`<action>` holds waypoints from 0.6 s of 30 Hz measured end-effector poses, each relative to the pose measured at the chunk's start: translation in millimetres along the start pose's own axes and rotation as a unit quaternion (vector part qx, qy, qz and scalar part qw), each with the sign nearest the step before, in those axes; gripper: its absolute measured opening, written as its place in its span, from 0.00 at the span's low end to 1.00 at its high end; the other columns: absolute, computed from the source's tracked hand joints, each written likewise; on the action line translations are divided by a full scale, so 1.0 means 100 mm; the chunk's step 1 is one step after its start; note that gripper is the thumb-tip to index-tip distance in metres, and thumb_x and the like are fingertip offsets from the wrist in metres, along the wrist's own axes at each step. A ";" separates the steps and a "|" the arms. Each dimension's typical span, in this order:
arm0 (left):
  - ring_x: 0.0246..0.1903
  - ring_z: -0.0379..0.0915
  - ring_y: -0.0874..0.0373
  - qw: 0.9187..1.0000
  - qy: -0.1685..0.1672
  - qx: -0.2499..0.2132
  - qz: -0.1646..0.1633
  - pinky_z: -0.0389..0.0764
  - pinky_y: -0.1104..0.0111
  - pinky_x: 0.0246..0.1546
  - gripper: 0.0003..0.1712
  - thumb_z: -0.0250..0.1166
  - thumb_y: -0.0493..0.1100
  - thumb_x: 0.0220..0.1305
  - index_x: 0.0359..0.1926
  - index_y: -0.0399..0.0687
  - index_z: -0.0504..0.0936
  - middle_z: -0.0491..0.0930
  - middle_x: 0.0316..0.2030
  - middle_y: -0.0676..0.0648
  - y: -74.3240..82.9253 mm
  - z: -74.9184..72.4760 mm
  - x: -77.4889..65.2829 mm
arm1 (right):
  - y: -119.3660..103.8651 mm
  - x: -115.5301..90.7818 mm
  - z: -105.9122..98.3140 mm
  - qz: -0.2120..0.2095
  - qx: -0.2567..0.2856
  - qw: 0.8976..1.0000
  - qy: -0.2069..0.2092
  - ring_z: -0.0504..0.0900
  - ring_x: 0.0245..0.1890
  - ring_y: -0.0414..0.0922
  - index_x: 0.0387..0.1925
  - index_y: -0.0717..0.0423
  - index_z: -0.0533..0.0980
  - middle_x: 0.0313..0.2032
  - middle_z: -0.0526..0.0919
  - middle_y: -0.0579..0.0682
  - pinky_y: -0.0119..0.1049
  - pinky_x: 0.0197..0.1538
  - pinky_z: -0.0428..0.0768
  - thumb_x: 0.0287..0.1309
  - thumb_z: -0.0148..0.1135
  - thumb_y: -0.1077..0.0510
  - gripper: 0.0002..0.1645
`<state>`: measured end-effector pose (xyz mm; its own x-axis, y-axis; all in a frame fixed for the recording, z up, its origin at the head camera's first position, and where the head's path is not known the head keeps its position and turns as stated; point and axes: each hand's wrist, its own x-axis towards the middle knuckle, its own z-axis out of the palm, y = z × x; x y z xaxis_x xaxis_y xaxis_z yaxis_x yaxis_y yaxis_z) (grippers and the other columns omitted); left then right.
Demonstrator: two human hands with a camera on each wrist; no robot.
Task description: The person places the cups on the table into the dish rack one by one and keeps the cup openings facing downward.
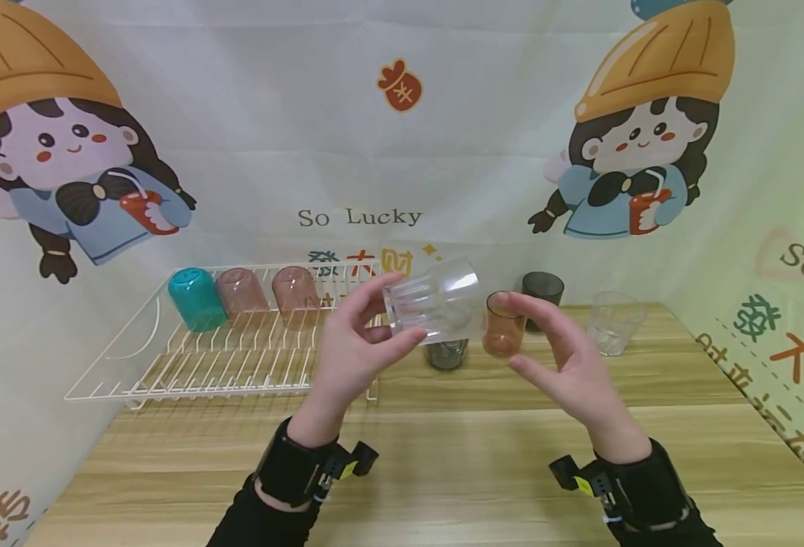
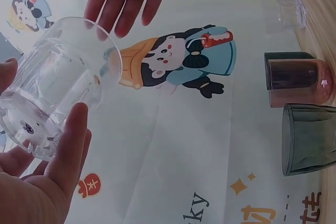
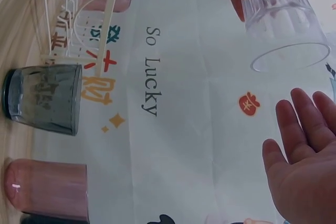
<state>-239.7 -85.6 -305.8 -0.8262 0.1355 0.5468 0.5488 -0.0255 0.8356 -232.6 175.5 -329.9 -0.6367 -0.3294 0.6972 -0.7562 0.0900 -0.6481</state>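
Observation:
My left hand [image 1: 350, 353] holds a clear faceted drinking glass [image 1: 436, 300] by its base end, above the table. The glass lies tilted on its side, its mouth toward the right hand. In the left wrist view, thumb and fingers wrap the thick base of the clear glass [image 2: 58, 77]. My right hand [image 1: 576, 372] hovers beside the mouth with fingers spread and relaxed. A gap separates it from the rim in the right wrist view, where the palm [image 3: 310, 166] faces up, holding nothing. In the head view, its fingertips overlap an orange-pink glass [image 1: 503, 330] standing behind.
A white wire rack [image 1: 204, 393] on the left bears an upside-down turquoise glass [image 1: 197, 300] and two upside-down pink glasses [image 1: 295, 296]. A grey glass [image 1: 447, 355], a dark glass [image 1: 542, 289] and another clear glass [image 1: 610, 327] stand on the wooden table [image 1: 443, 471].

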 end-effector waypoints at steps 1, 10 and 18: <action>0.45 0.78 0.52 1.000 0.001 0.001 -0.001 0.84 0.62 0.39 0.38 0.72 0.29 0.45 0.60 0.44 0.72 0.76 0.50 0.41 0.00 -0.01 0.00 | 0.00 0.00 -0.01 -0.003 -0.003 1.000 -0.001 0.65 0.65 0.45 0.63 0.64 0.65 0.63 0.70 0.57 0.31 0.69 0.60 0.48 0.62 0.77 0.38; 0.46 0.77 0.52 1.000 0.009 0.019 -0.012 0.84 0.63 0.40 0.39 0.73 0.30 0.45 0.61 0.45 0.71 0.75 0.51 0.42 -0.03 -0.09 0.00 | 0.02 -0.03 -0.06 0.009 -0.029 1.000 -0.009 0.61 0.68 0.44 0.65 0.64 0.63 0.66 0.67 0.54 0.31 0.71 0.55 0.45 0.62 0.79 0.43; 0.47 0.77 0.52 0.999 0.017 0.039 -0.030 0.84 0.64 0.40 0.38 0.74 0.32 0.46 0.61 0.48 0.72 0.76 0.52 0.44 -0.04 -0.19 0.01 | 0.07 -0.09 -0.14 0.025 -0.066 0.997 -0.009 0.60 0.68 0.40 0.67 0.60 0.62 0.67 0.66 0.53 0.26 0.70 0.55 0.45 0.65 0.77 0.45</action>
<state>-245.0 -104.6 -307.9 -0.8613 0.1009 0.4980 0.5048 0.0587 0.8612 -233.9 192.6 -336.3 -0.6717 -0.3384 0.6590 -0.7381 0.2289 -0.6347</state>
